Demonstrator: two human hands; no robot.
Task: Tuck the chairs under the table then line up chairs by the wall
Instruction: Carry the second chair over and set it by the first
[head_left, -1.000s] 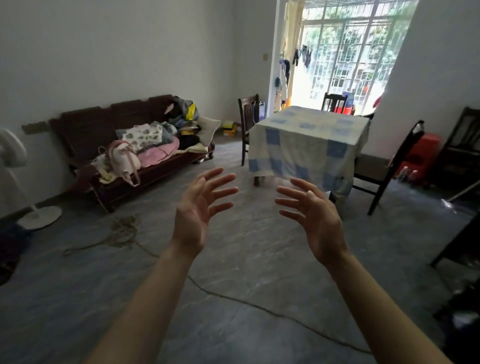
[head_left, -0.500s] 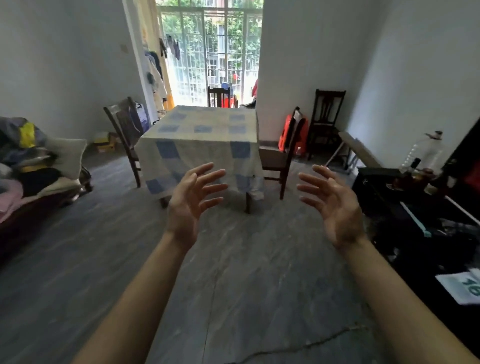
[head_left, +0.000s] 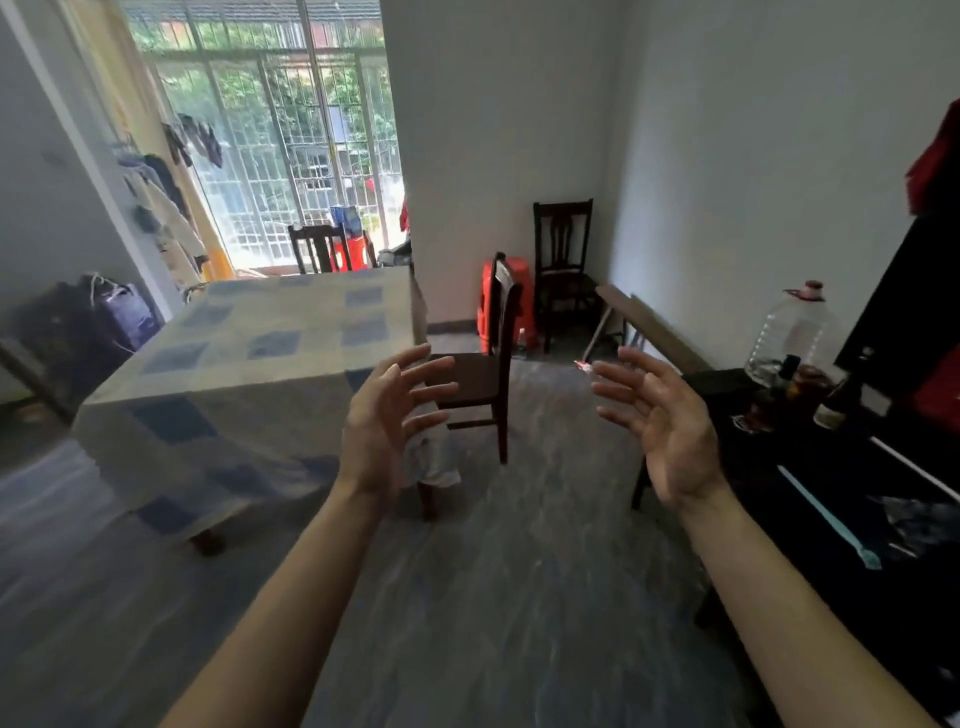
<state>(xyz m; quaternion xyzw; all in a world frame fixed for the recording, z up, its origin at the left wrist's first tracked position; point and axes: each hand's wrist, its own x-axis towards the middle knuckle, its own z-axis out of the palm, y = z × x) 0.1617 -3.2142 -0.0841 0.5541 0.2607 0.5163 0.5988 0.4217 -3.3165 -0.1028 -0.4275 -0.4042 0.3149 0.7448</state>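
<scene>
A table (head_left: 244, 364) under a blue-and-cream checked cloth fills the left middle. A dark wooden chair (head_left: 491, 358) stands at its right side, seat facing the table and partly pulled out. A second dark chair (head_left: 563, 265) stands in the far corner against the wall. A third chair (head_left: 317, 252) shows behind the table by the window. At the table's left, a blurred dark chair (head_left: 47, 358) carries a purple bag. My left hand (head_left: 387, 421) and my right hand (head_left: 662, 426) are raised in front of me, fingers spread, holding nothing, short of the nearest chair.
Red plastic stools (head_left: 485, 306) stand stacked by the wall behind the nearest chair. A dark cabinet (head_left: 852, 509) on the right holds a large clear bottle (head_left: 795, 332) and smaller bottles. A plank (head_left: 649, 327) leans along the right wall. Clothes hang by the barred window.
The view has swung right and moved closer to the table; the sofa has left the view. Both hands stay raised and spread, holding nothing.
</scene>
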